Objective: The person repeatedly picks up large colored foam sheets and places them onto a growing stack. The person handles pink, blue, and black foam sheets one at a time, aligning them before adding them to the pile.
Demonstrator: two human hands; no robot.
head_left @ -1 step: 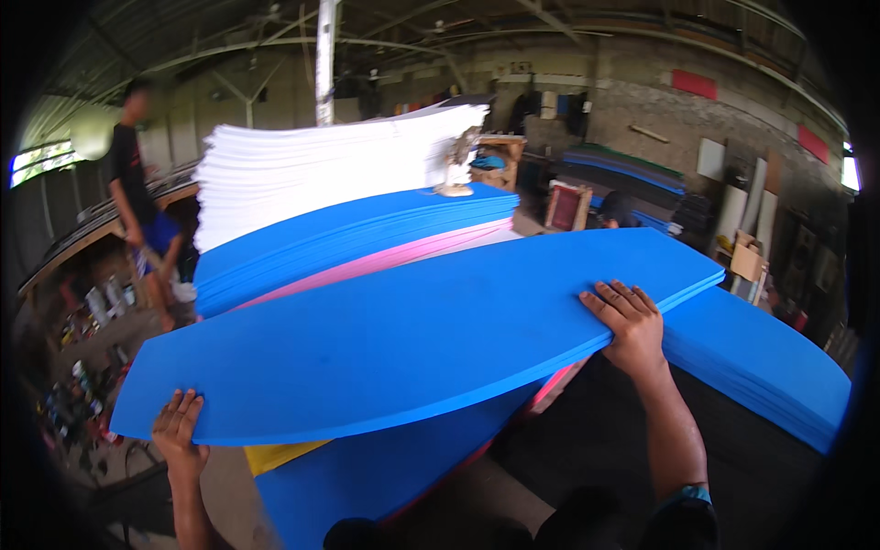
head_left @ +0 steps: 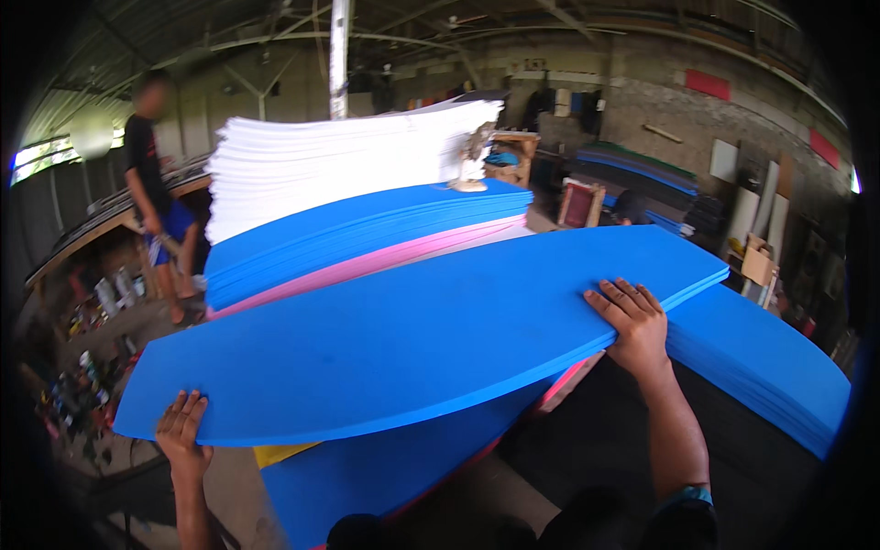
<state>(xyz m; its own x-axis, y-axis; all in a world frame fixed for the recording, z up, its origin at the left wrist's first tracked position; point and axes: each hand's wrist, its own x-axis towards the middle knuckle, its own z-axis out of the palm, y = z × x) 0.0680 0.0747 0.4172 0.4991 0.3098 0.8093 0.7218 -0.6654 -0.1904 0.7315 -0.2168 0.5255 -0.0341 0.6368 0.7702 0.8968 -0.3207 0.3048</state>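
A long blue foam sheet [head_left: 412,339] stretches across the middle, its edge looking layered at the right corner, as if two sheets lie together. My left hand [head_left: 183,429] grips its near-left edge, fingers on top and the thumb out of sight. Farther along the near edge, my right hand [head_left: 634,321] holds it the same way. The sheet is raised above other blue sheets [head_left: 394,467], with a yellow sheet [head_left: 286,453] peeking out underneath. Its right end overlaps a stack of blue sheets [head_left: 761,357].
Beyond stands a tall stack of white sheets [head_left: 339,165] behind a blue stack [head_left: 367,225] with a pink layer [head_left: 367,266]. A person [head_left: 165,202] in dark shirt and blue shorts is at the left. A black surface [head_left: 632,440] lies below my right arm.
The background stacks and the person at the left appear slightly farther right in view. The held sheet and both my hands shift only a little right; my grip looks the same.
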